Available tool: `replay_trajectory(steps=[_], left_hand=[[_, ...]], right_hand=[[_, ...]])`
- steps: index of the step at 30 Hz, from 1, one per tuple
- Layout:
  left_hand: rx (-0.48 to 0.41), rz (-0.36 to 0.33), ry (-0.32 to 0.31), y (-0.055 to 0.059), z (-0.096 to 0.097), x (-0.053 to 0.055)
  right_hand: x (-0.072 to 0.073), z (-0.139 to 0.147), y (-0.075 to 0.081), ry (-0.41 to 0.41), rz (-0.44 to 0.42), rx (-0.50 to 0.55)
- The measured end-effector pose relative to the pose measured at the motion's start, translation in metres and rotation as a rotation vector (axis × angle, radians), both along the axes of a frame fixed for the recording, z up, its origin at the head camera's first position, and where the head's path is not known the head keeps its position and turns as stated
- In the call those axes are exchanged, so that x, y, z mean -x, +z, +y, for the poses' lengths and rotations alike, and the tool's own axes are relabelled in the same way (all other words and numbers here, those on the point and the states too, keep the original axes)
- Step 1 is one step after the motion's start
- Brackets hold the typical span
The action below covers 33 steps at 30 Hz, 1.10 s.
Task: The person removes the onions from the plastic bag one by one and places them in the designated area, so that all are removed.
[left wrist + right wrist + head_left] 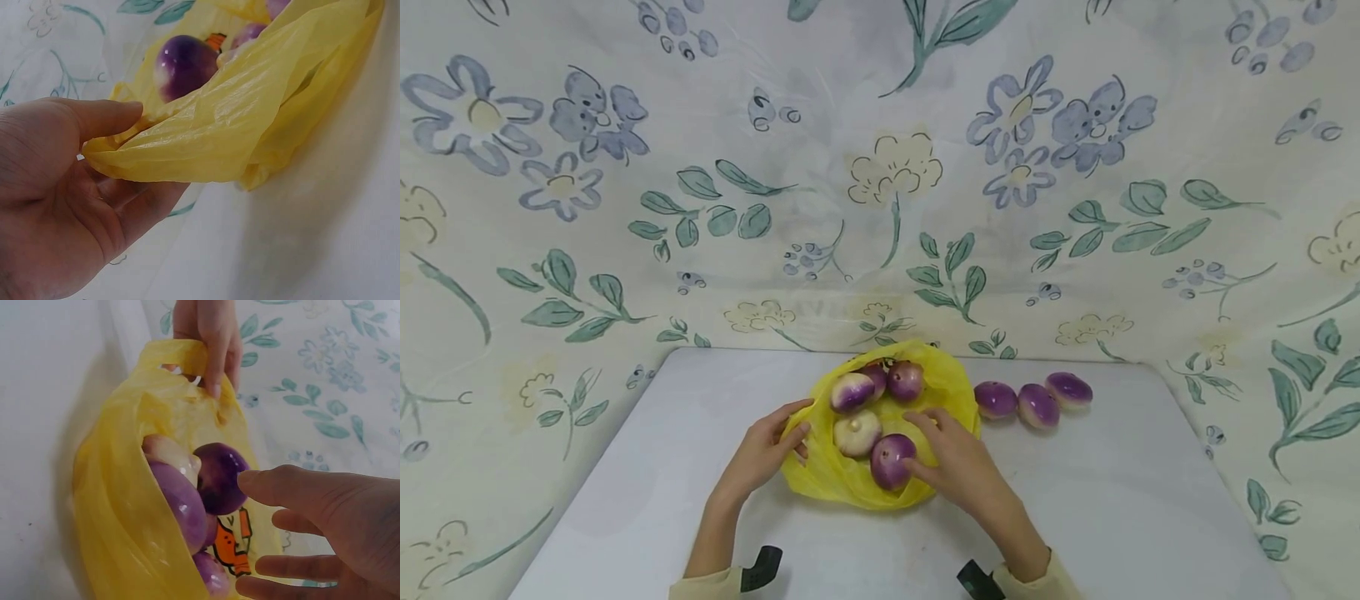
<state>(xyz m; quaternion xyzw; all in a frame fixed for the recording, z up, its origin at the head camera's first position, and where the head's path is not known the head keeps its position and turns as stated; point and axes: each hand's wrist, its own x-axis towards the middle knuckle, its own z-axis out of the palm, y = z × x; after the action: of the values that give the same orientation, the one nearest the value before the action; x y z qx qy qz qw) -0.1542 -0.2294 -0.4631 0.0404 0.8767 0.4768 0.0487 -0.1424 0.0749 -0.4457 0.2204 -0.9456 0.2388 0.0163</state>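
Cuffs [703, 586]: the black wrist pieces [762, 569] beside them should not catch the thin plastic.
Right hand [951, 458]: its fingers are apart and grip nothing; the thumb reaches the side of the front purple vegetable [892, 461], but how firmly it touches, I cannot tell. For a sure hold, I would close the fingers around the widest part, since the skin looks smooth and glossy.
Left hand [766, 454]: it pinches the rim of the yellow bag [820, 483] between thumb and fingers. I judge this support useful; a gentle pull outward is enough, because strong pulling could tear it.
Yellow bag: it lies on the white table [625, 467], mouth open upward, with five vegetables inside. Better to handle one at a time, so the others do not roll.
Pale vegetable [857, 433]: just behind the front one, so the fingers need care not to push it.
Back vegetables [852, 392]: three, grouped inside at the far rim.
Outside row [1038, 407]: three purple-and-white vegetables, close together, right of the bag.
Flowered cloth [820, 208]: behind the table, away from the work.
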Motion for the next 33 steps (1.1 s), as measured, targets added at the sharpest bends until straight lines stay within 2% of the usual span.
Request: replay_trajectory(steps=[12, 21, 33], left_hand=[[-0.002, -0.011, 0.000, 0.000, 0.001, 0.001], [-0.001, -0.003, -0.003, 0.000, 0.000, 0.000], [0.005, 0.003, -0.006, 0.000, 0.000, 0.000]], right_hand=[[0.000, -0.008, -0.010, 0.006, -0.060, -0.048], [0.002, -0.009, -0.021, 0.031, -0.051, -0.072], [0.006, -0.011, -0.031, 0.045, -0.093, -0.121]])
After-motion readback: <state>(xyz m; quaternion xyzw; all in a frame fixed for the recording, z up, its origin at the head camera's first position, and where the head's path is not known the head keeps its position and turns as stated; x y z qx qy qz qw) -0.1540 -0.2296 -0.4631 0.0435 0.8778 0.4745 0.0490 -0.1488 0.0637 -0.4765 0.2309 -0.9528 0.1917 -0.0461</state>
